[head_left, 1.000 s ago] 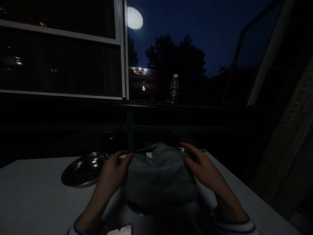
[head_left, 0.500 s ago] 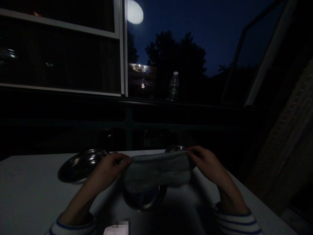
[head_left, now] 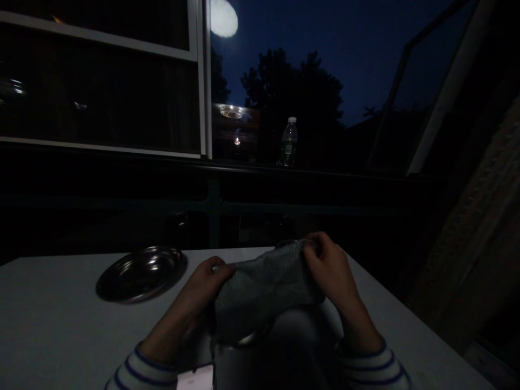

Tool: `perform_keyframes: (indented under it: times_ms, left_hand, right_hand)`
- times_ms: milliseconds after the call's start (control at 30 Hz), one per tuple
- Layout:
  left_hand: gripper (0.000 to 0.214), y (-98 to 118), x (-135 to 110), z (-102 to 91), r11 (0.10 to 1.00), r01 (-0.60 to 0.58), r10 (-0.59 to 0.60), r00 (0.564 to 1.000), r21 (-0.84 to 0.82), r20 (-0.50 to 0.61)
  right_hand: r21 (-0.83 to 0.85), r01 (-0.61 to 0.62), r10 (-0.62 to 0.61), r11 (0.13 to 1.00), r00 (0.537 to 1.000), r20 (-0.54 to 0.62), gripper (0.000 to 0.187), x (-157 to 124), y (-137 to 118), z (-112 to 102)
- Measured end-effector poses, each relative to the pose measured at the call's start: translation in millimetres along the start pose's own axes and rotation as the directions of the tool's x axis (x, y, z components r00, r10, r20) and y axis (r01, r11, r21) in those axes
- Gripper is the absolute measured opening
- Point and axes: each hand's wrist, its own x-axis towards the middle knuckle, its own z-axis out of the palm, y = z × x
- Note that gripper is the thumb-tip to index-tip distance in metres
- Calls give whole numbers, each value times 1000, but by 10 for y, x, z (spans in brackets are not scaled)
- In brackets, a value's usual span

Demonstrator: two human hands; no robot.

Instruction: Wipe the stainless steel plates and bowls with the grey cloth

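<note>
A grey textured cloth (head_left: 264, 284) is held between both hands over the near middle of a pale table (head_left: 52, 325). My left hand (head_left: 207, 284) pinches its left end, fingers closed. My right hand (head_left: 327, 268) grips its right end a little higher, fingers curled round the fabric. The cloth sags between them and drapes over a shiny metal bowl (head_left: 244, 338), of which only the near rim shows. Both wrists wear white sleeves with dark stripes.
A shallow round metal plate (head_left: 140, 273) lies on the table to the left of my hands. A plastic water bottle (head_left: 288, 142) stands on the dark window ledge beyond. The table's right edge (head_left: 406, 319) runs diagonally beside a dark curtain.
The cloth was stretched out wide between my hands; now the hands have come closer together, the right one raised, and the cloth hangs bunched over the bowl.
</note>
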Motion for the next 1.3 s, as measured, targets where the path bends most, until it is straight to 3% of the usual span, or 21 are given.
perform_keyframes:
  times_ms: [67,133,233,333,433,567,633,700,767,833,933,1033,1100,1133,1233,1267,1300]
  left_hand:
    - [28,3,-8,-42,1000,1,-2,998,20,60]
    - [43,-3,-13,-86,1000,6,-10,984,25,178]
    - [58,-31,-16,-65,999,-23,13,929,22,370]
    - [45,-63,-19,55,995,-90,61,881,41,468]
    - [34,-87,-10,154,995,-75,39,904,67,426]
    - [39,-102,22,179,998,48,-38,973,-39,227]
    - [40,-83,29,180,980,98,-77,989,-173,126]
    - [38,-38,18,187,917,160,-138,987,-366,85]
    - [35,26,-13,195,808,213,-188,977,-549,102]
    - [34,89,-52,192,707,234,-177,972,-667,153]
    - [41,136,-99,157,642,217,-78,973,-736,218]
    - [40,117,-116,118,707,159,-21,979,-689,204]
    - [37,87,-117,102,797,112,4,982,-593,190]
    - [37,72,-118,97,838,96,13,980,-538,196]
    - [32,32,-125,83,901,100,24,960,-423,278]
    - [31,22,-129,79,907,111,28,947,-407,321]
    - [30,13,-132,75,911,122,33,931,-395,365]
  right_hand:
    - [15,48,-48,999,998,-35,26,17,38,-23]
    - [85,90,-85,992,994,-64,28,28,66,-40]
    - [179,148,-141,973,989,-48,27,0,37,-18]
    - [205,202,-206,958,979,-6,27,-68,-51,27]
    - [208,222,-228,953,974,3,26,-128,-116,21]
    - [231,286,-305,930,951,48,20,-184,-158,-65]
    - [264,380,-431,886,885,174,17,-215,-191,-92]
    - [328,482,-575,813,755,315,16,-253,-239,-77]
    - [386,571,-689,725,615,384,16,-296,-295,-8]
    - [398,648,-758,649,513,403,14,-341,-346,99]
    - [328,721,-771,610,445,455,11,-398,-394,250]
    - [348,720,-771,601,406,491,19,-414,-389,291]
    - [398,668,-761,629,426,489,23,-393,-354,250]
    - [394,633,-738,667,485,469,24,-376,-330,217]
    - [280,472,-546,836,770,331,36,-310,-241,126]
    - [260,401,-468,878,830,302,47,-289,-214,109]
    - [256,330,-402,909,858,319,57,-270,-190,100]
